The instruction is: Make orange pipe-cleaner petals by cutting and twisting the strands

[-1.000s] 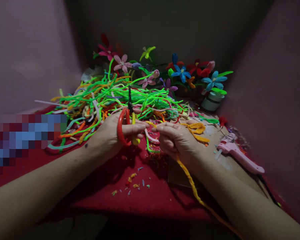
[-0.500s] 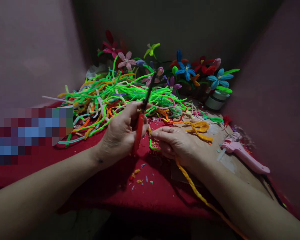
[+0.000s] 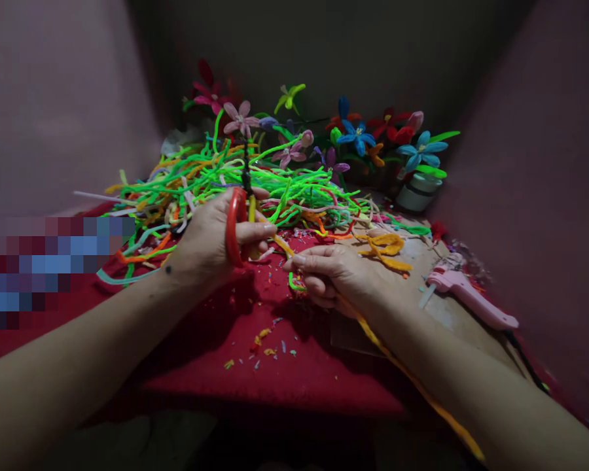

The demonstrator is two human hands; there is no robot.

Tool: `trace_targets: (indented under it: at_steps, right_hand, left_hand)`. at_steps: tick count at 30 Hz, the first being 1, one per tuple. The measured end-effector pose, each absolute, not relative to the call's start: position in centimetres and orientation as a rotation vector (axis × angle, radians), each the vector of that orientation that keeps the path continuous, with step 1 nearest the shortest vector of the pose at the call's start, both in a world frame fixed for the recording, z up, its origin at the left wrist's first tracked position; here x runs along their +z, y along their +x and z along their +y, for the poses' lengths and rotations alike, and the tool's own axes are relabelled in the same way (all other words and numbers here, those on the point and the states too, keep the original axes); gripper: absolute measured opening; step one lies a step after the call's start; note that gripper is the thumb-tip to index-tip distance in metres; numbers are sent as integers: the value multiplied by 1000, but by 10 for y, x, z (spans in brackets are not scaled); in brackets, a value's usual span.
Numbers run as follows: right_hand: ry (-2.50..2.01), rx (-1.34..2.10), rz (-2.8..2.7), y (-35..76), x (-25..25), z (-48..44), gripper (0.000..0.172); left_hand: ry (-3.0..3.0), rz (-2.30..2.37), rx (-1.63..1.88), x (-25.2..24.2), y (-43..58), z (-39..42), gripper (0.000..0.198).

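My left hand (image 3: 209, 232) is closed around red-handled scissors (image 3: 234, 239), whose dark blades point up and away. Its thumb meets an orange pipe cleaner (image 3: 283, 244) near that strand's upper end. Pinched between thumb and forefinger of my right hand (image 3: 331, 271), the same strand runs on under the palm and trails past the forearm towards the lower right. Between the hands the short stretch slants down to the right. A bent green piece (image 3: 294, 282) lies just beside my right fingertips.
Behind the hands spreads a tangled heap of pipe cleaners (image 3: 255, 173), with pipe-cleaner flowers (image 3: 358, 134) at the back. To the right are looped orange pieces (image 3: 383, 248), a pink glue gun (image 3: 474, 294) on cardboard and a white jar (image 3: 419, 193). Scraps dot the red cloth (image 3: 304, 386).
My left hand has moved left and turned, swinging the scissors leftward and more upright. More of the orange pipe cleaner now shows stretched between the hands. The right hand still pinches it.
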State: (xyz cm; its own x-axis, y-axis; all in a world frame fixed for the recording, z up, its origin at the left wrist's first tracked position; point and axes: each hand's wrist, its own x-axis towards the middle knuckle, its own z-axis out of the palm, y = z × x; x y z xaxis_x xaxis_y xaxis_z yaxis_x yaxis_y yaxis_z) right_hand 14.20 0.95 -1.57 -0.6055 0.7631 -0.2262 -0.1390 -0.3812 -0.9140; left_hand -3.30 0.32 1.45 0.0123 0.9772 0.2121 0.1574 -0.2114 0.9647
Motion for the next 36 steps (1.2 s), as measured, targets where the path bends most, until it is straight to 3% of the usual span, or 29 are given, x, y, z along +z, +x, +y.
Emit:
trace_targets:
  at_steps: [5, 15, 20, 28, 36]
  right_hand:
    - [-894, 1986, -1276, 144, -14, 10, 15]
    - [-844, 2007, -1289, 142, -20, 10, 19]
    - [-762, 2081, -1350, 145, -16, 5, 16]
    - [-757, 2090, -1364, 148, -14, 10, 16]
    - [-702, 2136, -1297, 147, -17, 11, 15]
  left_hand:
    - [1274, 1272, 1447, 17, -43, 11, 37]
    - [1013, 950, 1165, 1, -15, 1, 24]
    - [1059, 986, 1272, 7, -26, 5, 33]
    - [1010, 890, 1459, 13, -45, 13, 31]
    - [996, 854, 1161, -2, -22, 7, 44]
